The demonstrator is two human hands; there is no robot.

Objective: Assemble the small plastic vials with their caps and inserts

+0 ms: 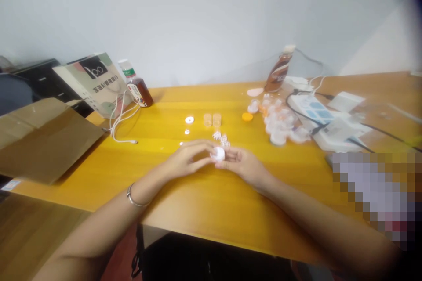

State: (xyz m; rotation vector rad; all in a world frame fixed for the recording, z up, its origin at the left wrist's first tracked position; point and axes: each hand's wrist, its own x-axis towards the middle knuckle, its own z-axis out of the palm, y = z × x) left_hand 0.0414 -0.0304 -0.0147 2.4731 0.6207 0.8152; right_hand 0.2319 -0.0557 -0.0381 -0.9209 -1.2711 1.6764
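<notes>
Both my hands meet over the middle of the yellow table (204,202). My left hand (187,158) and my right hand (242,162) pinch a small white round cap (217,154) between their fingertips. A metal bangle (135,197) circles my left wrist. Just behind the hands lie a few tiny clear pieces (221,137), two small clear cups (212,119) and a white ring-shaped disc (189,119).
A pile of small clear containers (280,120) and an orange lid (247,117) sit right of centre. Two brown drink bottles (140,88) (278,70), a power strip (311,109) with cables, a paper bag (95,81) and cardboard (42,140) ring the table.
</notes>
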